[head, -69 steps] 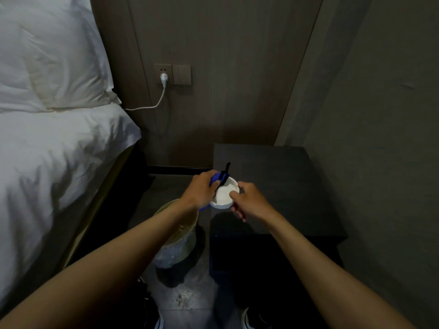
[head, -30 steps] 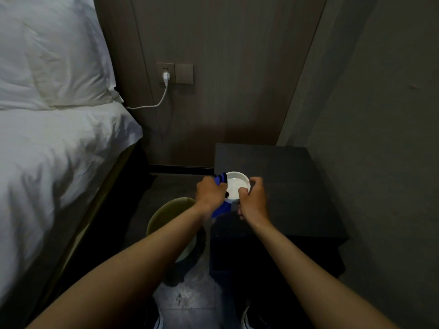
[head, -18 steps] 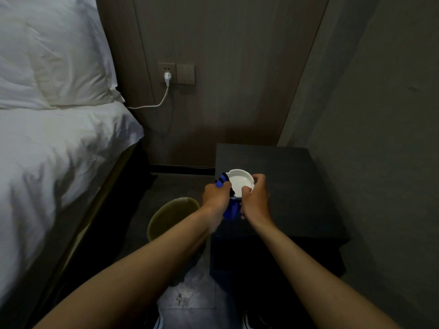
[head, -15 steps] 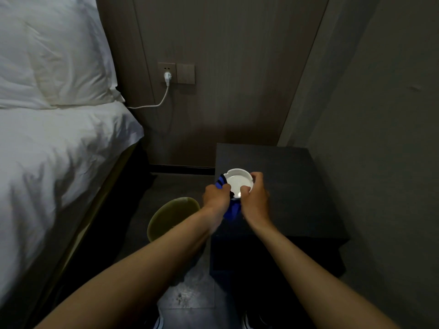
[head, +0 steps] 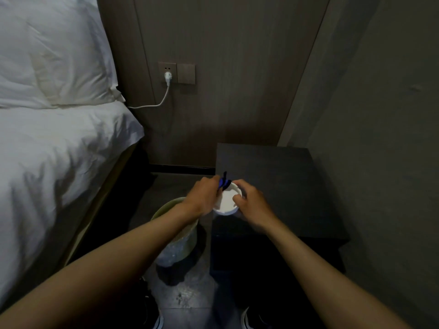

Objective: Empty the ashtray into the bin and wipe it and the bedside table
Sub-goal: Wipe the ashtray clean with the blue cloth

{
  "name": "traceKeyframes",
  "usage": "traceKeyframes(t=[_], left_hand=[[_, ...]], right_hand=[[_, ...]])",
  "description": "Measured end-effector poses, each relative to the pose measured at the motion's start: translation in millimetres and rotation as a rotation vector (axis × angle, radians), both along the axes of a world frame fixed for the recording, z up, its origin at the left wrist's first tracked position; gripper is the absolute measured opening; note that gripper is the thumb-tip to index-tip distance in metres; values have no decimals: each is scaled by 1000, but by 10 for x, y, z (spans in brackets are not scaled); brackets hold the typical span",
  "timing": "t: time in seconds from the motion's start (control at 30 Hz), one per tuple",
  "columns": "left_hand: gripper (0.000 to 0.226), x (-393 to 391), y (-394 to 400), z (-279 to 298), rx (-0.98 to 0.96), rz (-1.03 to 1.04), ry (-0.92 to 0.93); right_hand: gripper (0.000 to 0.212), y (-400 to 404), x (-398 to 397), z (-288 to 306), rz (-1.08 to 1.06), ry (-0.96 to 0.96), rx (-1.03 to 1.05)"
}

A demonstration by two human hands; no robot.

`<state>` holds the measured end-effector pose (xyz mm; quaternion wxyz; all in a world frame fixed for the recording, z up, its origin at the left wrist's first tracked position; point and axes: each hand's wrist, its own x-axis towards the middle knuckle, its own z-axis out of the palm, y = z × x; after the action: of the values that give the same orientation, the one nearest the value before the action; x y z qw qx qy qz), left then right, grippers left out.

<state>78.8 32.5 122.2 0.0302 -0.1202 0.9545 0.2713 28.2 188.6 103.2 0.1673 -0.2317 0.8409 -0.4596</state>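
A round white ashtray is held above the front left corner of the dark bedside table. My right hand grips its right rim. My left hand holds a blue cloth against the ashtray's far left rim; most of the cloth is hidden behind the fingers. The bin, pale with a clear liner, stands on the floor just left of the table, under my left forearm.
A bed with white sheets and a pillow fills the left side. A white plug and cable hang from the wall socket. A grey wall closes the right side. My shoes show at the bottom.
The ashtray has tilted and come back toward me and lower. The blue cloth moved from beneath the ashtray up to its far left rim.
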Motion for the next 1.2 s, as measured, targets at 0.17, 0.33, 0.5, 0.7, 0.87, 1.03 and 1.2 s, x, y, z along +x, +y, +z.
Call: traceKeyframes(t=[0.17, 0.33, 0.5, 0.7, 0.87, 1.03, 1.2], left_hand=[[21, 9, -51, 167, -187, -285, 9], [21, -78, -73, 211, -250, -478, -39], [18, -107, -141, 101, -162, -422, -12], [15, -58, -135, -109, 71, -48, 93], [24, -46, -14, -212, 105, 234, 129], [28, -85, 46, -215, 94, 309, 98], [27, -71, -30, -167, -14, 149, 58]], right_hand=[[26, 55, 15, -54, 87, -62, 65], [31, 94, 98, -102, 81, -119, 6], [22, 56, 84, -88, -64, -199, 6], [30, 34, 107, 127, -94, -301, 17], [44, -73, 150, 104, -159, -464, -59], [25, -125, 200, 116, -258, -460, -127], [21, -96, 162, 120, -215, -311, -46]])
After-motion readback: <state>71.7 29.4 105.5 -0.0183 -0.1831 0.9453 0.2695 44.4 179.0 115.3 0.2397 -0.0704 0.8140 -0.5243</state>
